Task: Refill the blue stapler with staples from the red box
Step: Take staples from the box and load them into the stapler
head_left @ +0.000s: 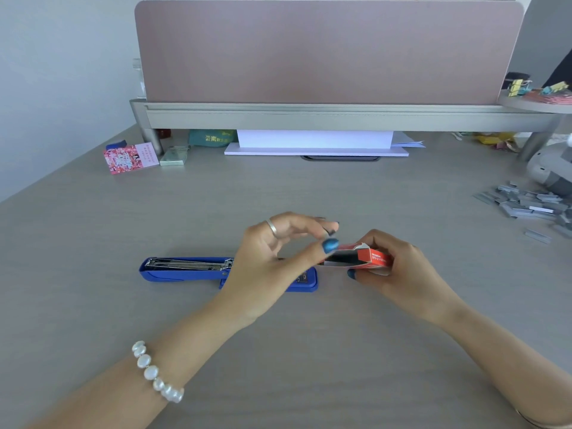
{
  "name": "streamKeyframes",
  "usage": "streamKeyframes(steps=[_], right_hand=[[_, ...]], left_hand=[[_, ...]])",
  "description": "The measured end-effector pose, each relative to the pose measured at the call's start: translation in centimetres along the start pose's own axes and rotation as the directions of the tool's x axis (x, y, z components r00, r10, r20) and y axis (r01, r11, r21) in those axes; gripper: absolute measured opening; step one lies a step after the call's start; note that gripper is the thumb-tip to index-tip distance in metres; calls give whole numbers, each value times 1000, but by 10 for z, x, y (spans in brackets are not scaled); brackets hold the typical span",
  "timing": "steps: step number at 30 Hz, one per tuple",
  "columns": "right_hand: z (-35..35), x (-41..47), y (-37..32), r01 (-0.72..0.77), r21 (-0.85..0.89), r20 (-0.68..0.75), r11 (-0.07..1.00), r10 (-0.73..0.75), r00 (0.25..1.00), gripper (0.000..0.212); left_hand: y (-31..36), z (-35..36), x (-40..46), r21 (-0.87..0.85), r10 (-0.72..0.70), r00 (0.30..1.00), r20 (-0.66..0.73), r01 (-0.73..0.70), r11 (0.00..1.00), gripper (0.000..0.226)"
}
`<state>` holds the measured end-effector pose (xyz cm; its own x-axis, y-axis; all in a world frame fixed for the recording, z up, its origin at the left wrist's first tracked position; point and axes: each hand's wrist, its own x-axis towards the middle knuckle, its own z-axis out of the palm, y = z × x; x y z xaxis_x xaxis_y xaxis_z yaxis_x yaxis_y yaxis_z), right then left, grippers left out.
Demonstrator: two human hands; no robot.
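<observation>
The blue stapler (185, 269) lies flat on the grey desk, swung open, its metal staple channel facing up on the left half. My right hand (399, 274) grips the small red box (371, 258) just right of the stapler, with the box's open end turned left. My left hand (272, 258) hovers over the stapler's right half, thumb tip at the box's open flap and the other fingers spread. I cannot tell whether any staples are between those fingers. The stapler's hinge and part of its base are hidden under my left hand.
A pile of loose staple strips (529, 205) lies at the right edge. A pink card (130, 157) and a small green box (174, 156) sit at the far left by the shelf leg. A white board (315, 144) rests under the raised shelf (340, 116).
</observation>
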<state>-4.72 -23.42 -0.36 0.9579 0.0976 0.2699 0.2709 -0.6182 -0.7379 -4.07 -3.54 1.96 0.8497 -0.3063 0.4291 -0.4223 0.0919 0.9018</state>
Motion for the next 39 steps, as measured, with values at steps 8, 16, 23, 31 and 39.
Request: streamKeyframes(steps=[8, 16, 23, 31, 39], right_hand=[[2, 0, -2, 2, 12, 22, 1000, -3, 1000, 24], [2, -1, -4, 17, 15, 42, 1000, -18, 999, 24], [4, -2, -6, 15, 32, 73, 999, -18, 997, 24], [4, -3, -8, -9, 77, 87, 997, 3, 996, 23], [6, -3, -9, -4, 36, 96, 999, 0, 995, 25]], left_hand=[[-6, -13, 3, 526, 235, 962, 141, -274, 805, 18], [-20, -16, 4, 655, 171, 930, 326, -353, 668, 38], [-16, -8, 4, 632, 70, 951, 302, -254, 732, 37], [-18, -10, 3, 615, 75, 932, 355, -293, 732, 25], [-18, -9, 2, 615, 131, 952, 277, -281, 737, 28]])
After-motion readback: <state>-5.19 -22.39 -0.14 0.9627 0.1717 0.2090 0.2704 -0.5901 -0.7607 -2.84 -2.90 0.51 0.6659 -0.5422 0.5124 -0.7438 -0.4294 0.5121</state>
